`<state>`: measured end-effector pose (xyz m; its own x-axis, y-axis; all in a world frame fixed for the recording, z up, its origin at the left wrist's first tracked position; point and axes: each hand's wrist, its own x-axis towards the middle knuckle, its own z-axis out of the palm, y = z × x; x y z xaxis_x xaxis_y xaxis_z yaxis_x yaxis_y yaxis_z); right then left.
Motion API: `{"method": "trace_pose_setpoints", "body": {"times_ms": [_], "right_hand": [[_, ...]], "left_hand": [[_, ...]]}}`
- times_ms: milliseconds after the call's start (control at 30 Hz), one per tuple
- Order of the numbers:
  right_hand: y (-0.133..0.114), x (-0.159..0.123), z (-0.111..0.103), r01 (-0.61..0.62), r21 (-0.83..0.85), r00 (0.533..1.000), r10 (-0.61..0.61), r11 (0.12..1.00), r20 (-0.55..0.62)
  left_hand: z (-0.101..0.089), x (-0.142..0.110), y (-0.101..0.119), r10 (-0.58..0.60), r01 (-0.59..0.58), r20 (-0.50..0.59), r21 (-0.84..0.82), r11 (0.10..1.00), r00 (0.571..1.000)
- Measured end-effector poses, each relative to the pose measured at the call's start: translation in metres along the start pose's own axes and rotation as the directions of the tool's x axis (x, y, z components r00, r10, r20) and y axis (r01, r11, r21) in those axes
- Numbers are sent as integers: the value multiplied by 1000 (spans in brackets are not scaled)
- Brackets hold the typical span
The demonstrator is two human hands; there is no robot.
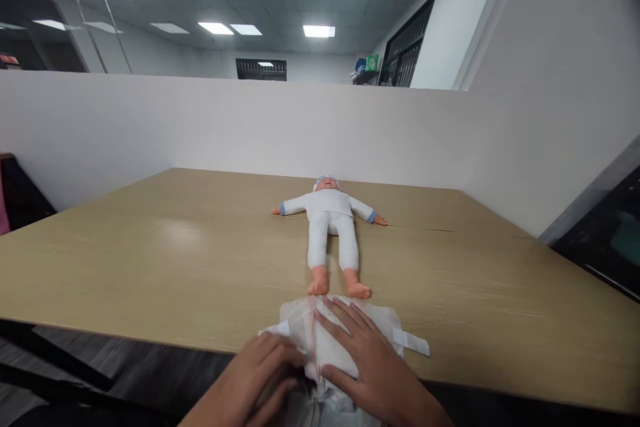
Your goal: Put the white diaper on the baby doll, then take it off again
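Right hand [367, 357], lower centre of the frame: laid palm down, fingers extended and slightly parted, thumb out to the left, on the diaper. Left hand [263, 370], just left of it: fingers curled at the diaper's left side; cannot tell whether they pinch it. Diaper [327, 349], one, white, disposable, lower centre, at the near edge of the surface [200, 253]; upper part opened out, a tape tab [416, 344] extending to the right, lower part crumpled. Baby doll [330, 207], one, centre of the frame, lying face up: white suit, blue cuffs, patterned headwear, arms outstretched, bare feet just beyond the diaper. Surface: wood-toned, wide, with a fine seam across. Partition [225, 127], pale, behind the surface. Beyond, upper right of centre: green package [372, 63]; along the top, ceiling lights [319, 31].
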<state>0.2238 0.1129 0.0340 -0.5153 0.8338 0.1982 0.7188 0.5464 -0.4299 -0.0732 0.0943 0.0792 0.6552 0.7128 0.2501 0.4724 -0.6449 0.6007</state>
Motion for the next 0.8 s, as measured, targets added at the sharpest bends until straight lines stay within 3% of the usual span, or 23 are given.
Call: {"method": "trace_pose_setpoints", "body": {"times_ms": [100,167,233,300,400,567,667,800], "right_hand": [[-3,1,-4,-15,9,999,14,1000,37],[-5,1,-6,-17,12,999,16,1000,52],[-6,2,-8,-13,13,999,13,1000,48],[-6,2,-8,-10,12,999,9,1000,38],[-4,3,-7,-11,7,1000,11,1000,24],[2,5,-3,-11,-15,999,11,1000,50],[7,6,-1,4,-24,997,-2,1000,79],[15,11,-4,30,-18,990,-27,999,136]], "left_hand": [[-24,58,-24,106,-87,-82,214,973,991],[-29,100,-53,113,-54,-133,386,921,985],[-25,136,-82,88,-24,-104,501,865,991],[-19,165,-100,109,-76,-26,557,827,994],[-10,195,-102,211,-263,158,592,761,965],[-3,223,-83,349,-563,451,544,622,822],[-2,234,-83,401,-619,481,496,609,780],[3,246,-88,519,-663,416,419,620,747]]}}
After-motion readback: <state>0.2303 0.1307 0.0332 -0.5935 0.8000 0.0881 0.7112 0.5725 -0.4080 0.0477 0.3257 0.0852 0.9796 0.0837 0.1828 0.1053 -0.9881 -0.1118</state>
